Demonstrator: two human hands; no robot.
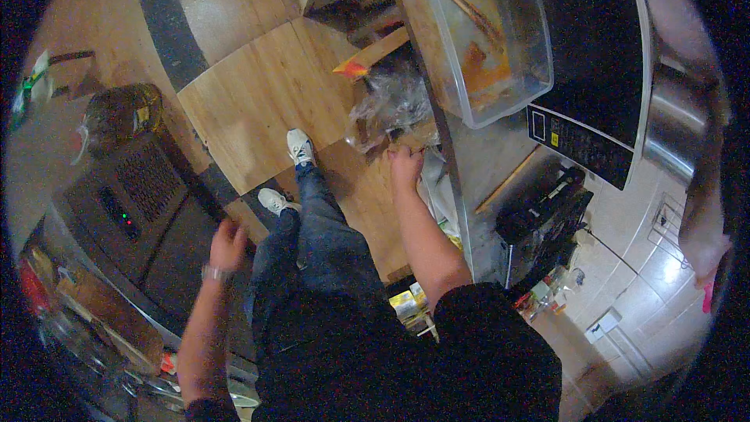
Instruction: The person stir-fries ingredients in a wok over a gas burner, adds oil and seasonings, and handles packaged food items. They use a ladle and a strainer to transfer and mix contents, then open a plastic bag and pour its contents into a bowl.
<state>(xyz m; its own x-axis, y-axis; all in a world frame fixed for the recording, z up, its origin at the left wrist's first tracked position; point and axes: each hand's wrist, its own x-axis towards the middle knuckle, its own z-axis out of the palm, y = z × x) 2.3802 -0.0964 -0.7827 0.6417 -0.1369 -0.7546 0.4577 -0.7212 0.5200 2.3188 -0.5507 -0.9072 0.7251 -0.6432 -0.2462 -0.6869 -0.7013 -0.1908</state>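
Observation:
My right hand is closed at the lower edge of a crinkled clear plastic bag, beside the counter's side. Its fingertips are partly hidden, and the bag's contents do not show clearly. Just beyond the bag is a flat light-brown piece with an orange-red end. My left hand hangs low on the other side, next to a dark appliance with small green lights. Motion blurs its fingers, and no object shows in it. A wristband is on that wrist.
Right of me, a metal counter carries a clear plastic tub with orange-brown residue, a black-topped appliance, a wooden stick and a black device. A dark plastic bag sits at left. Wood-look flooring lies ahead.

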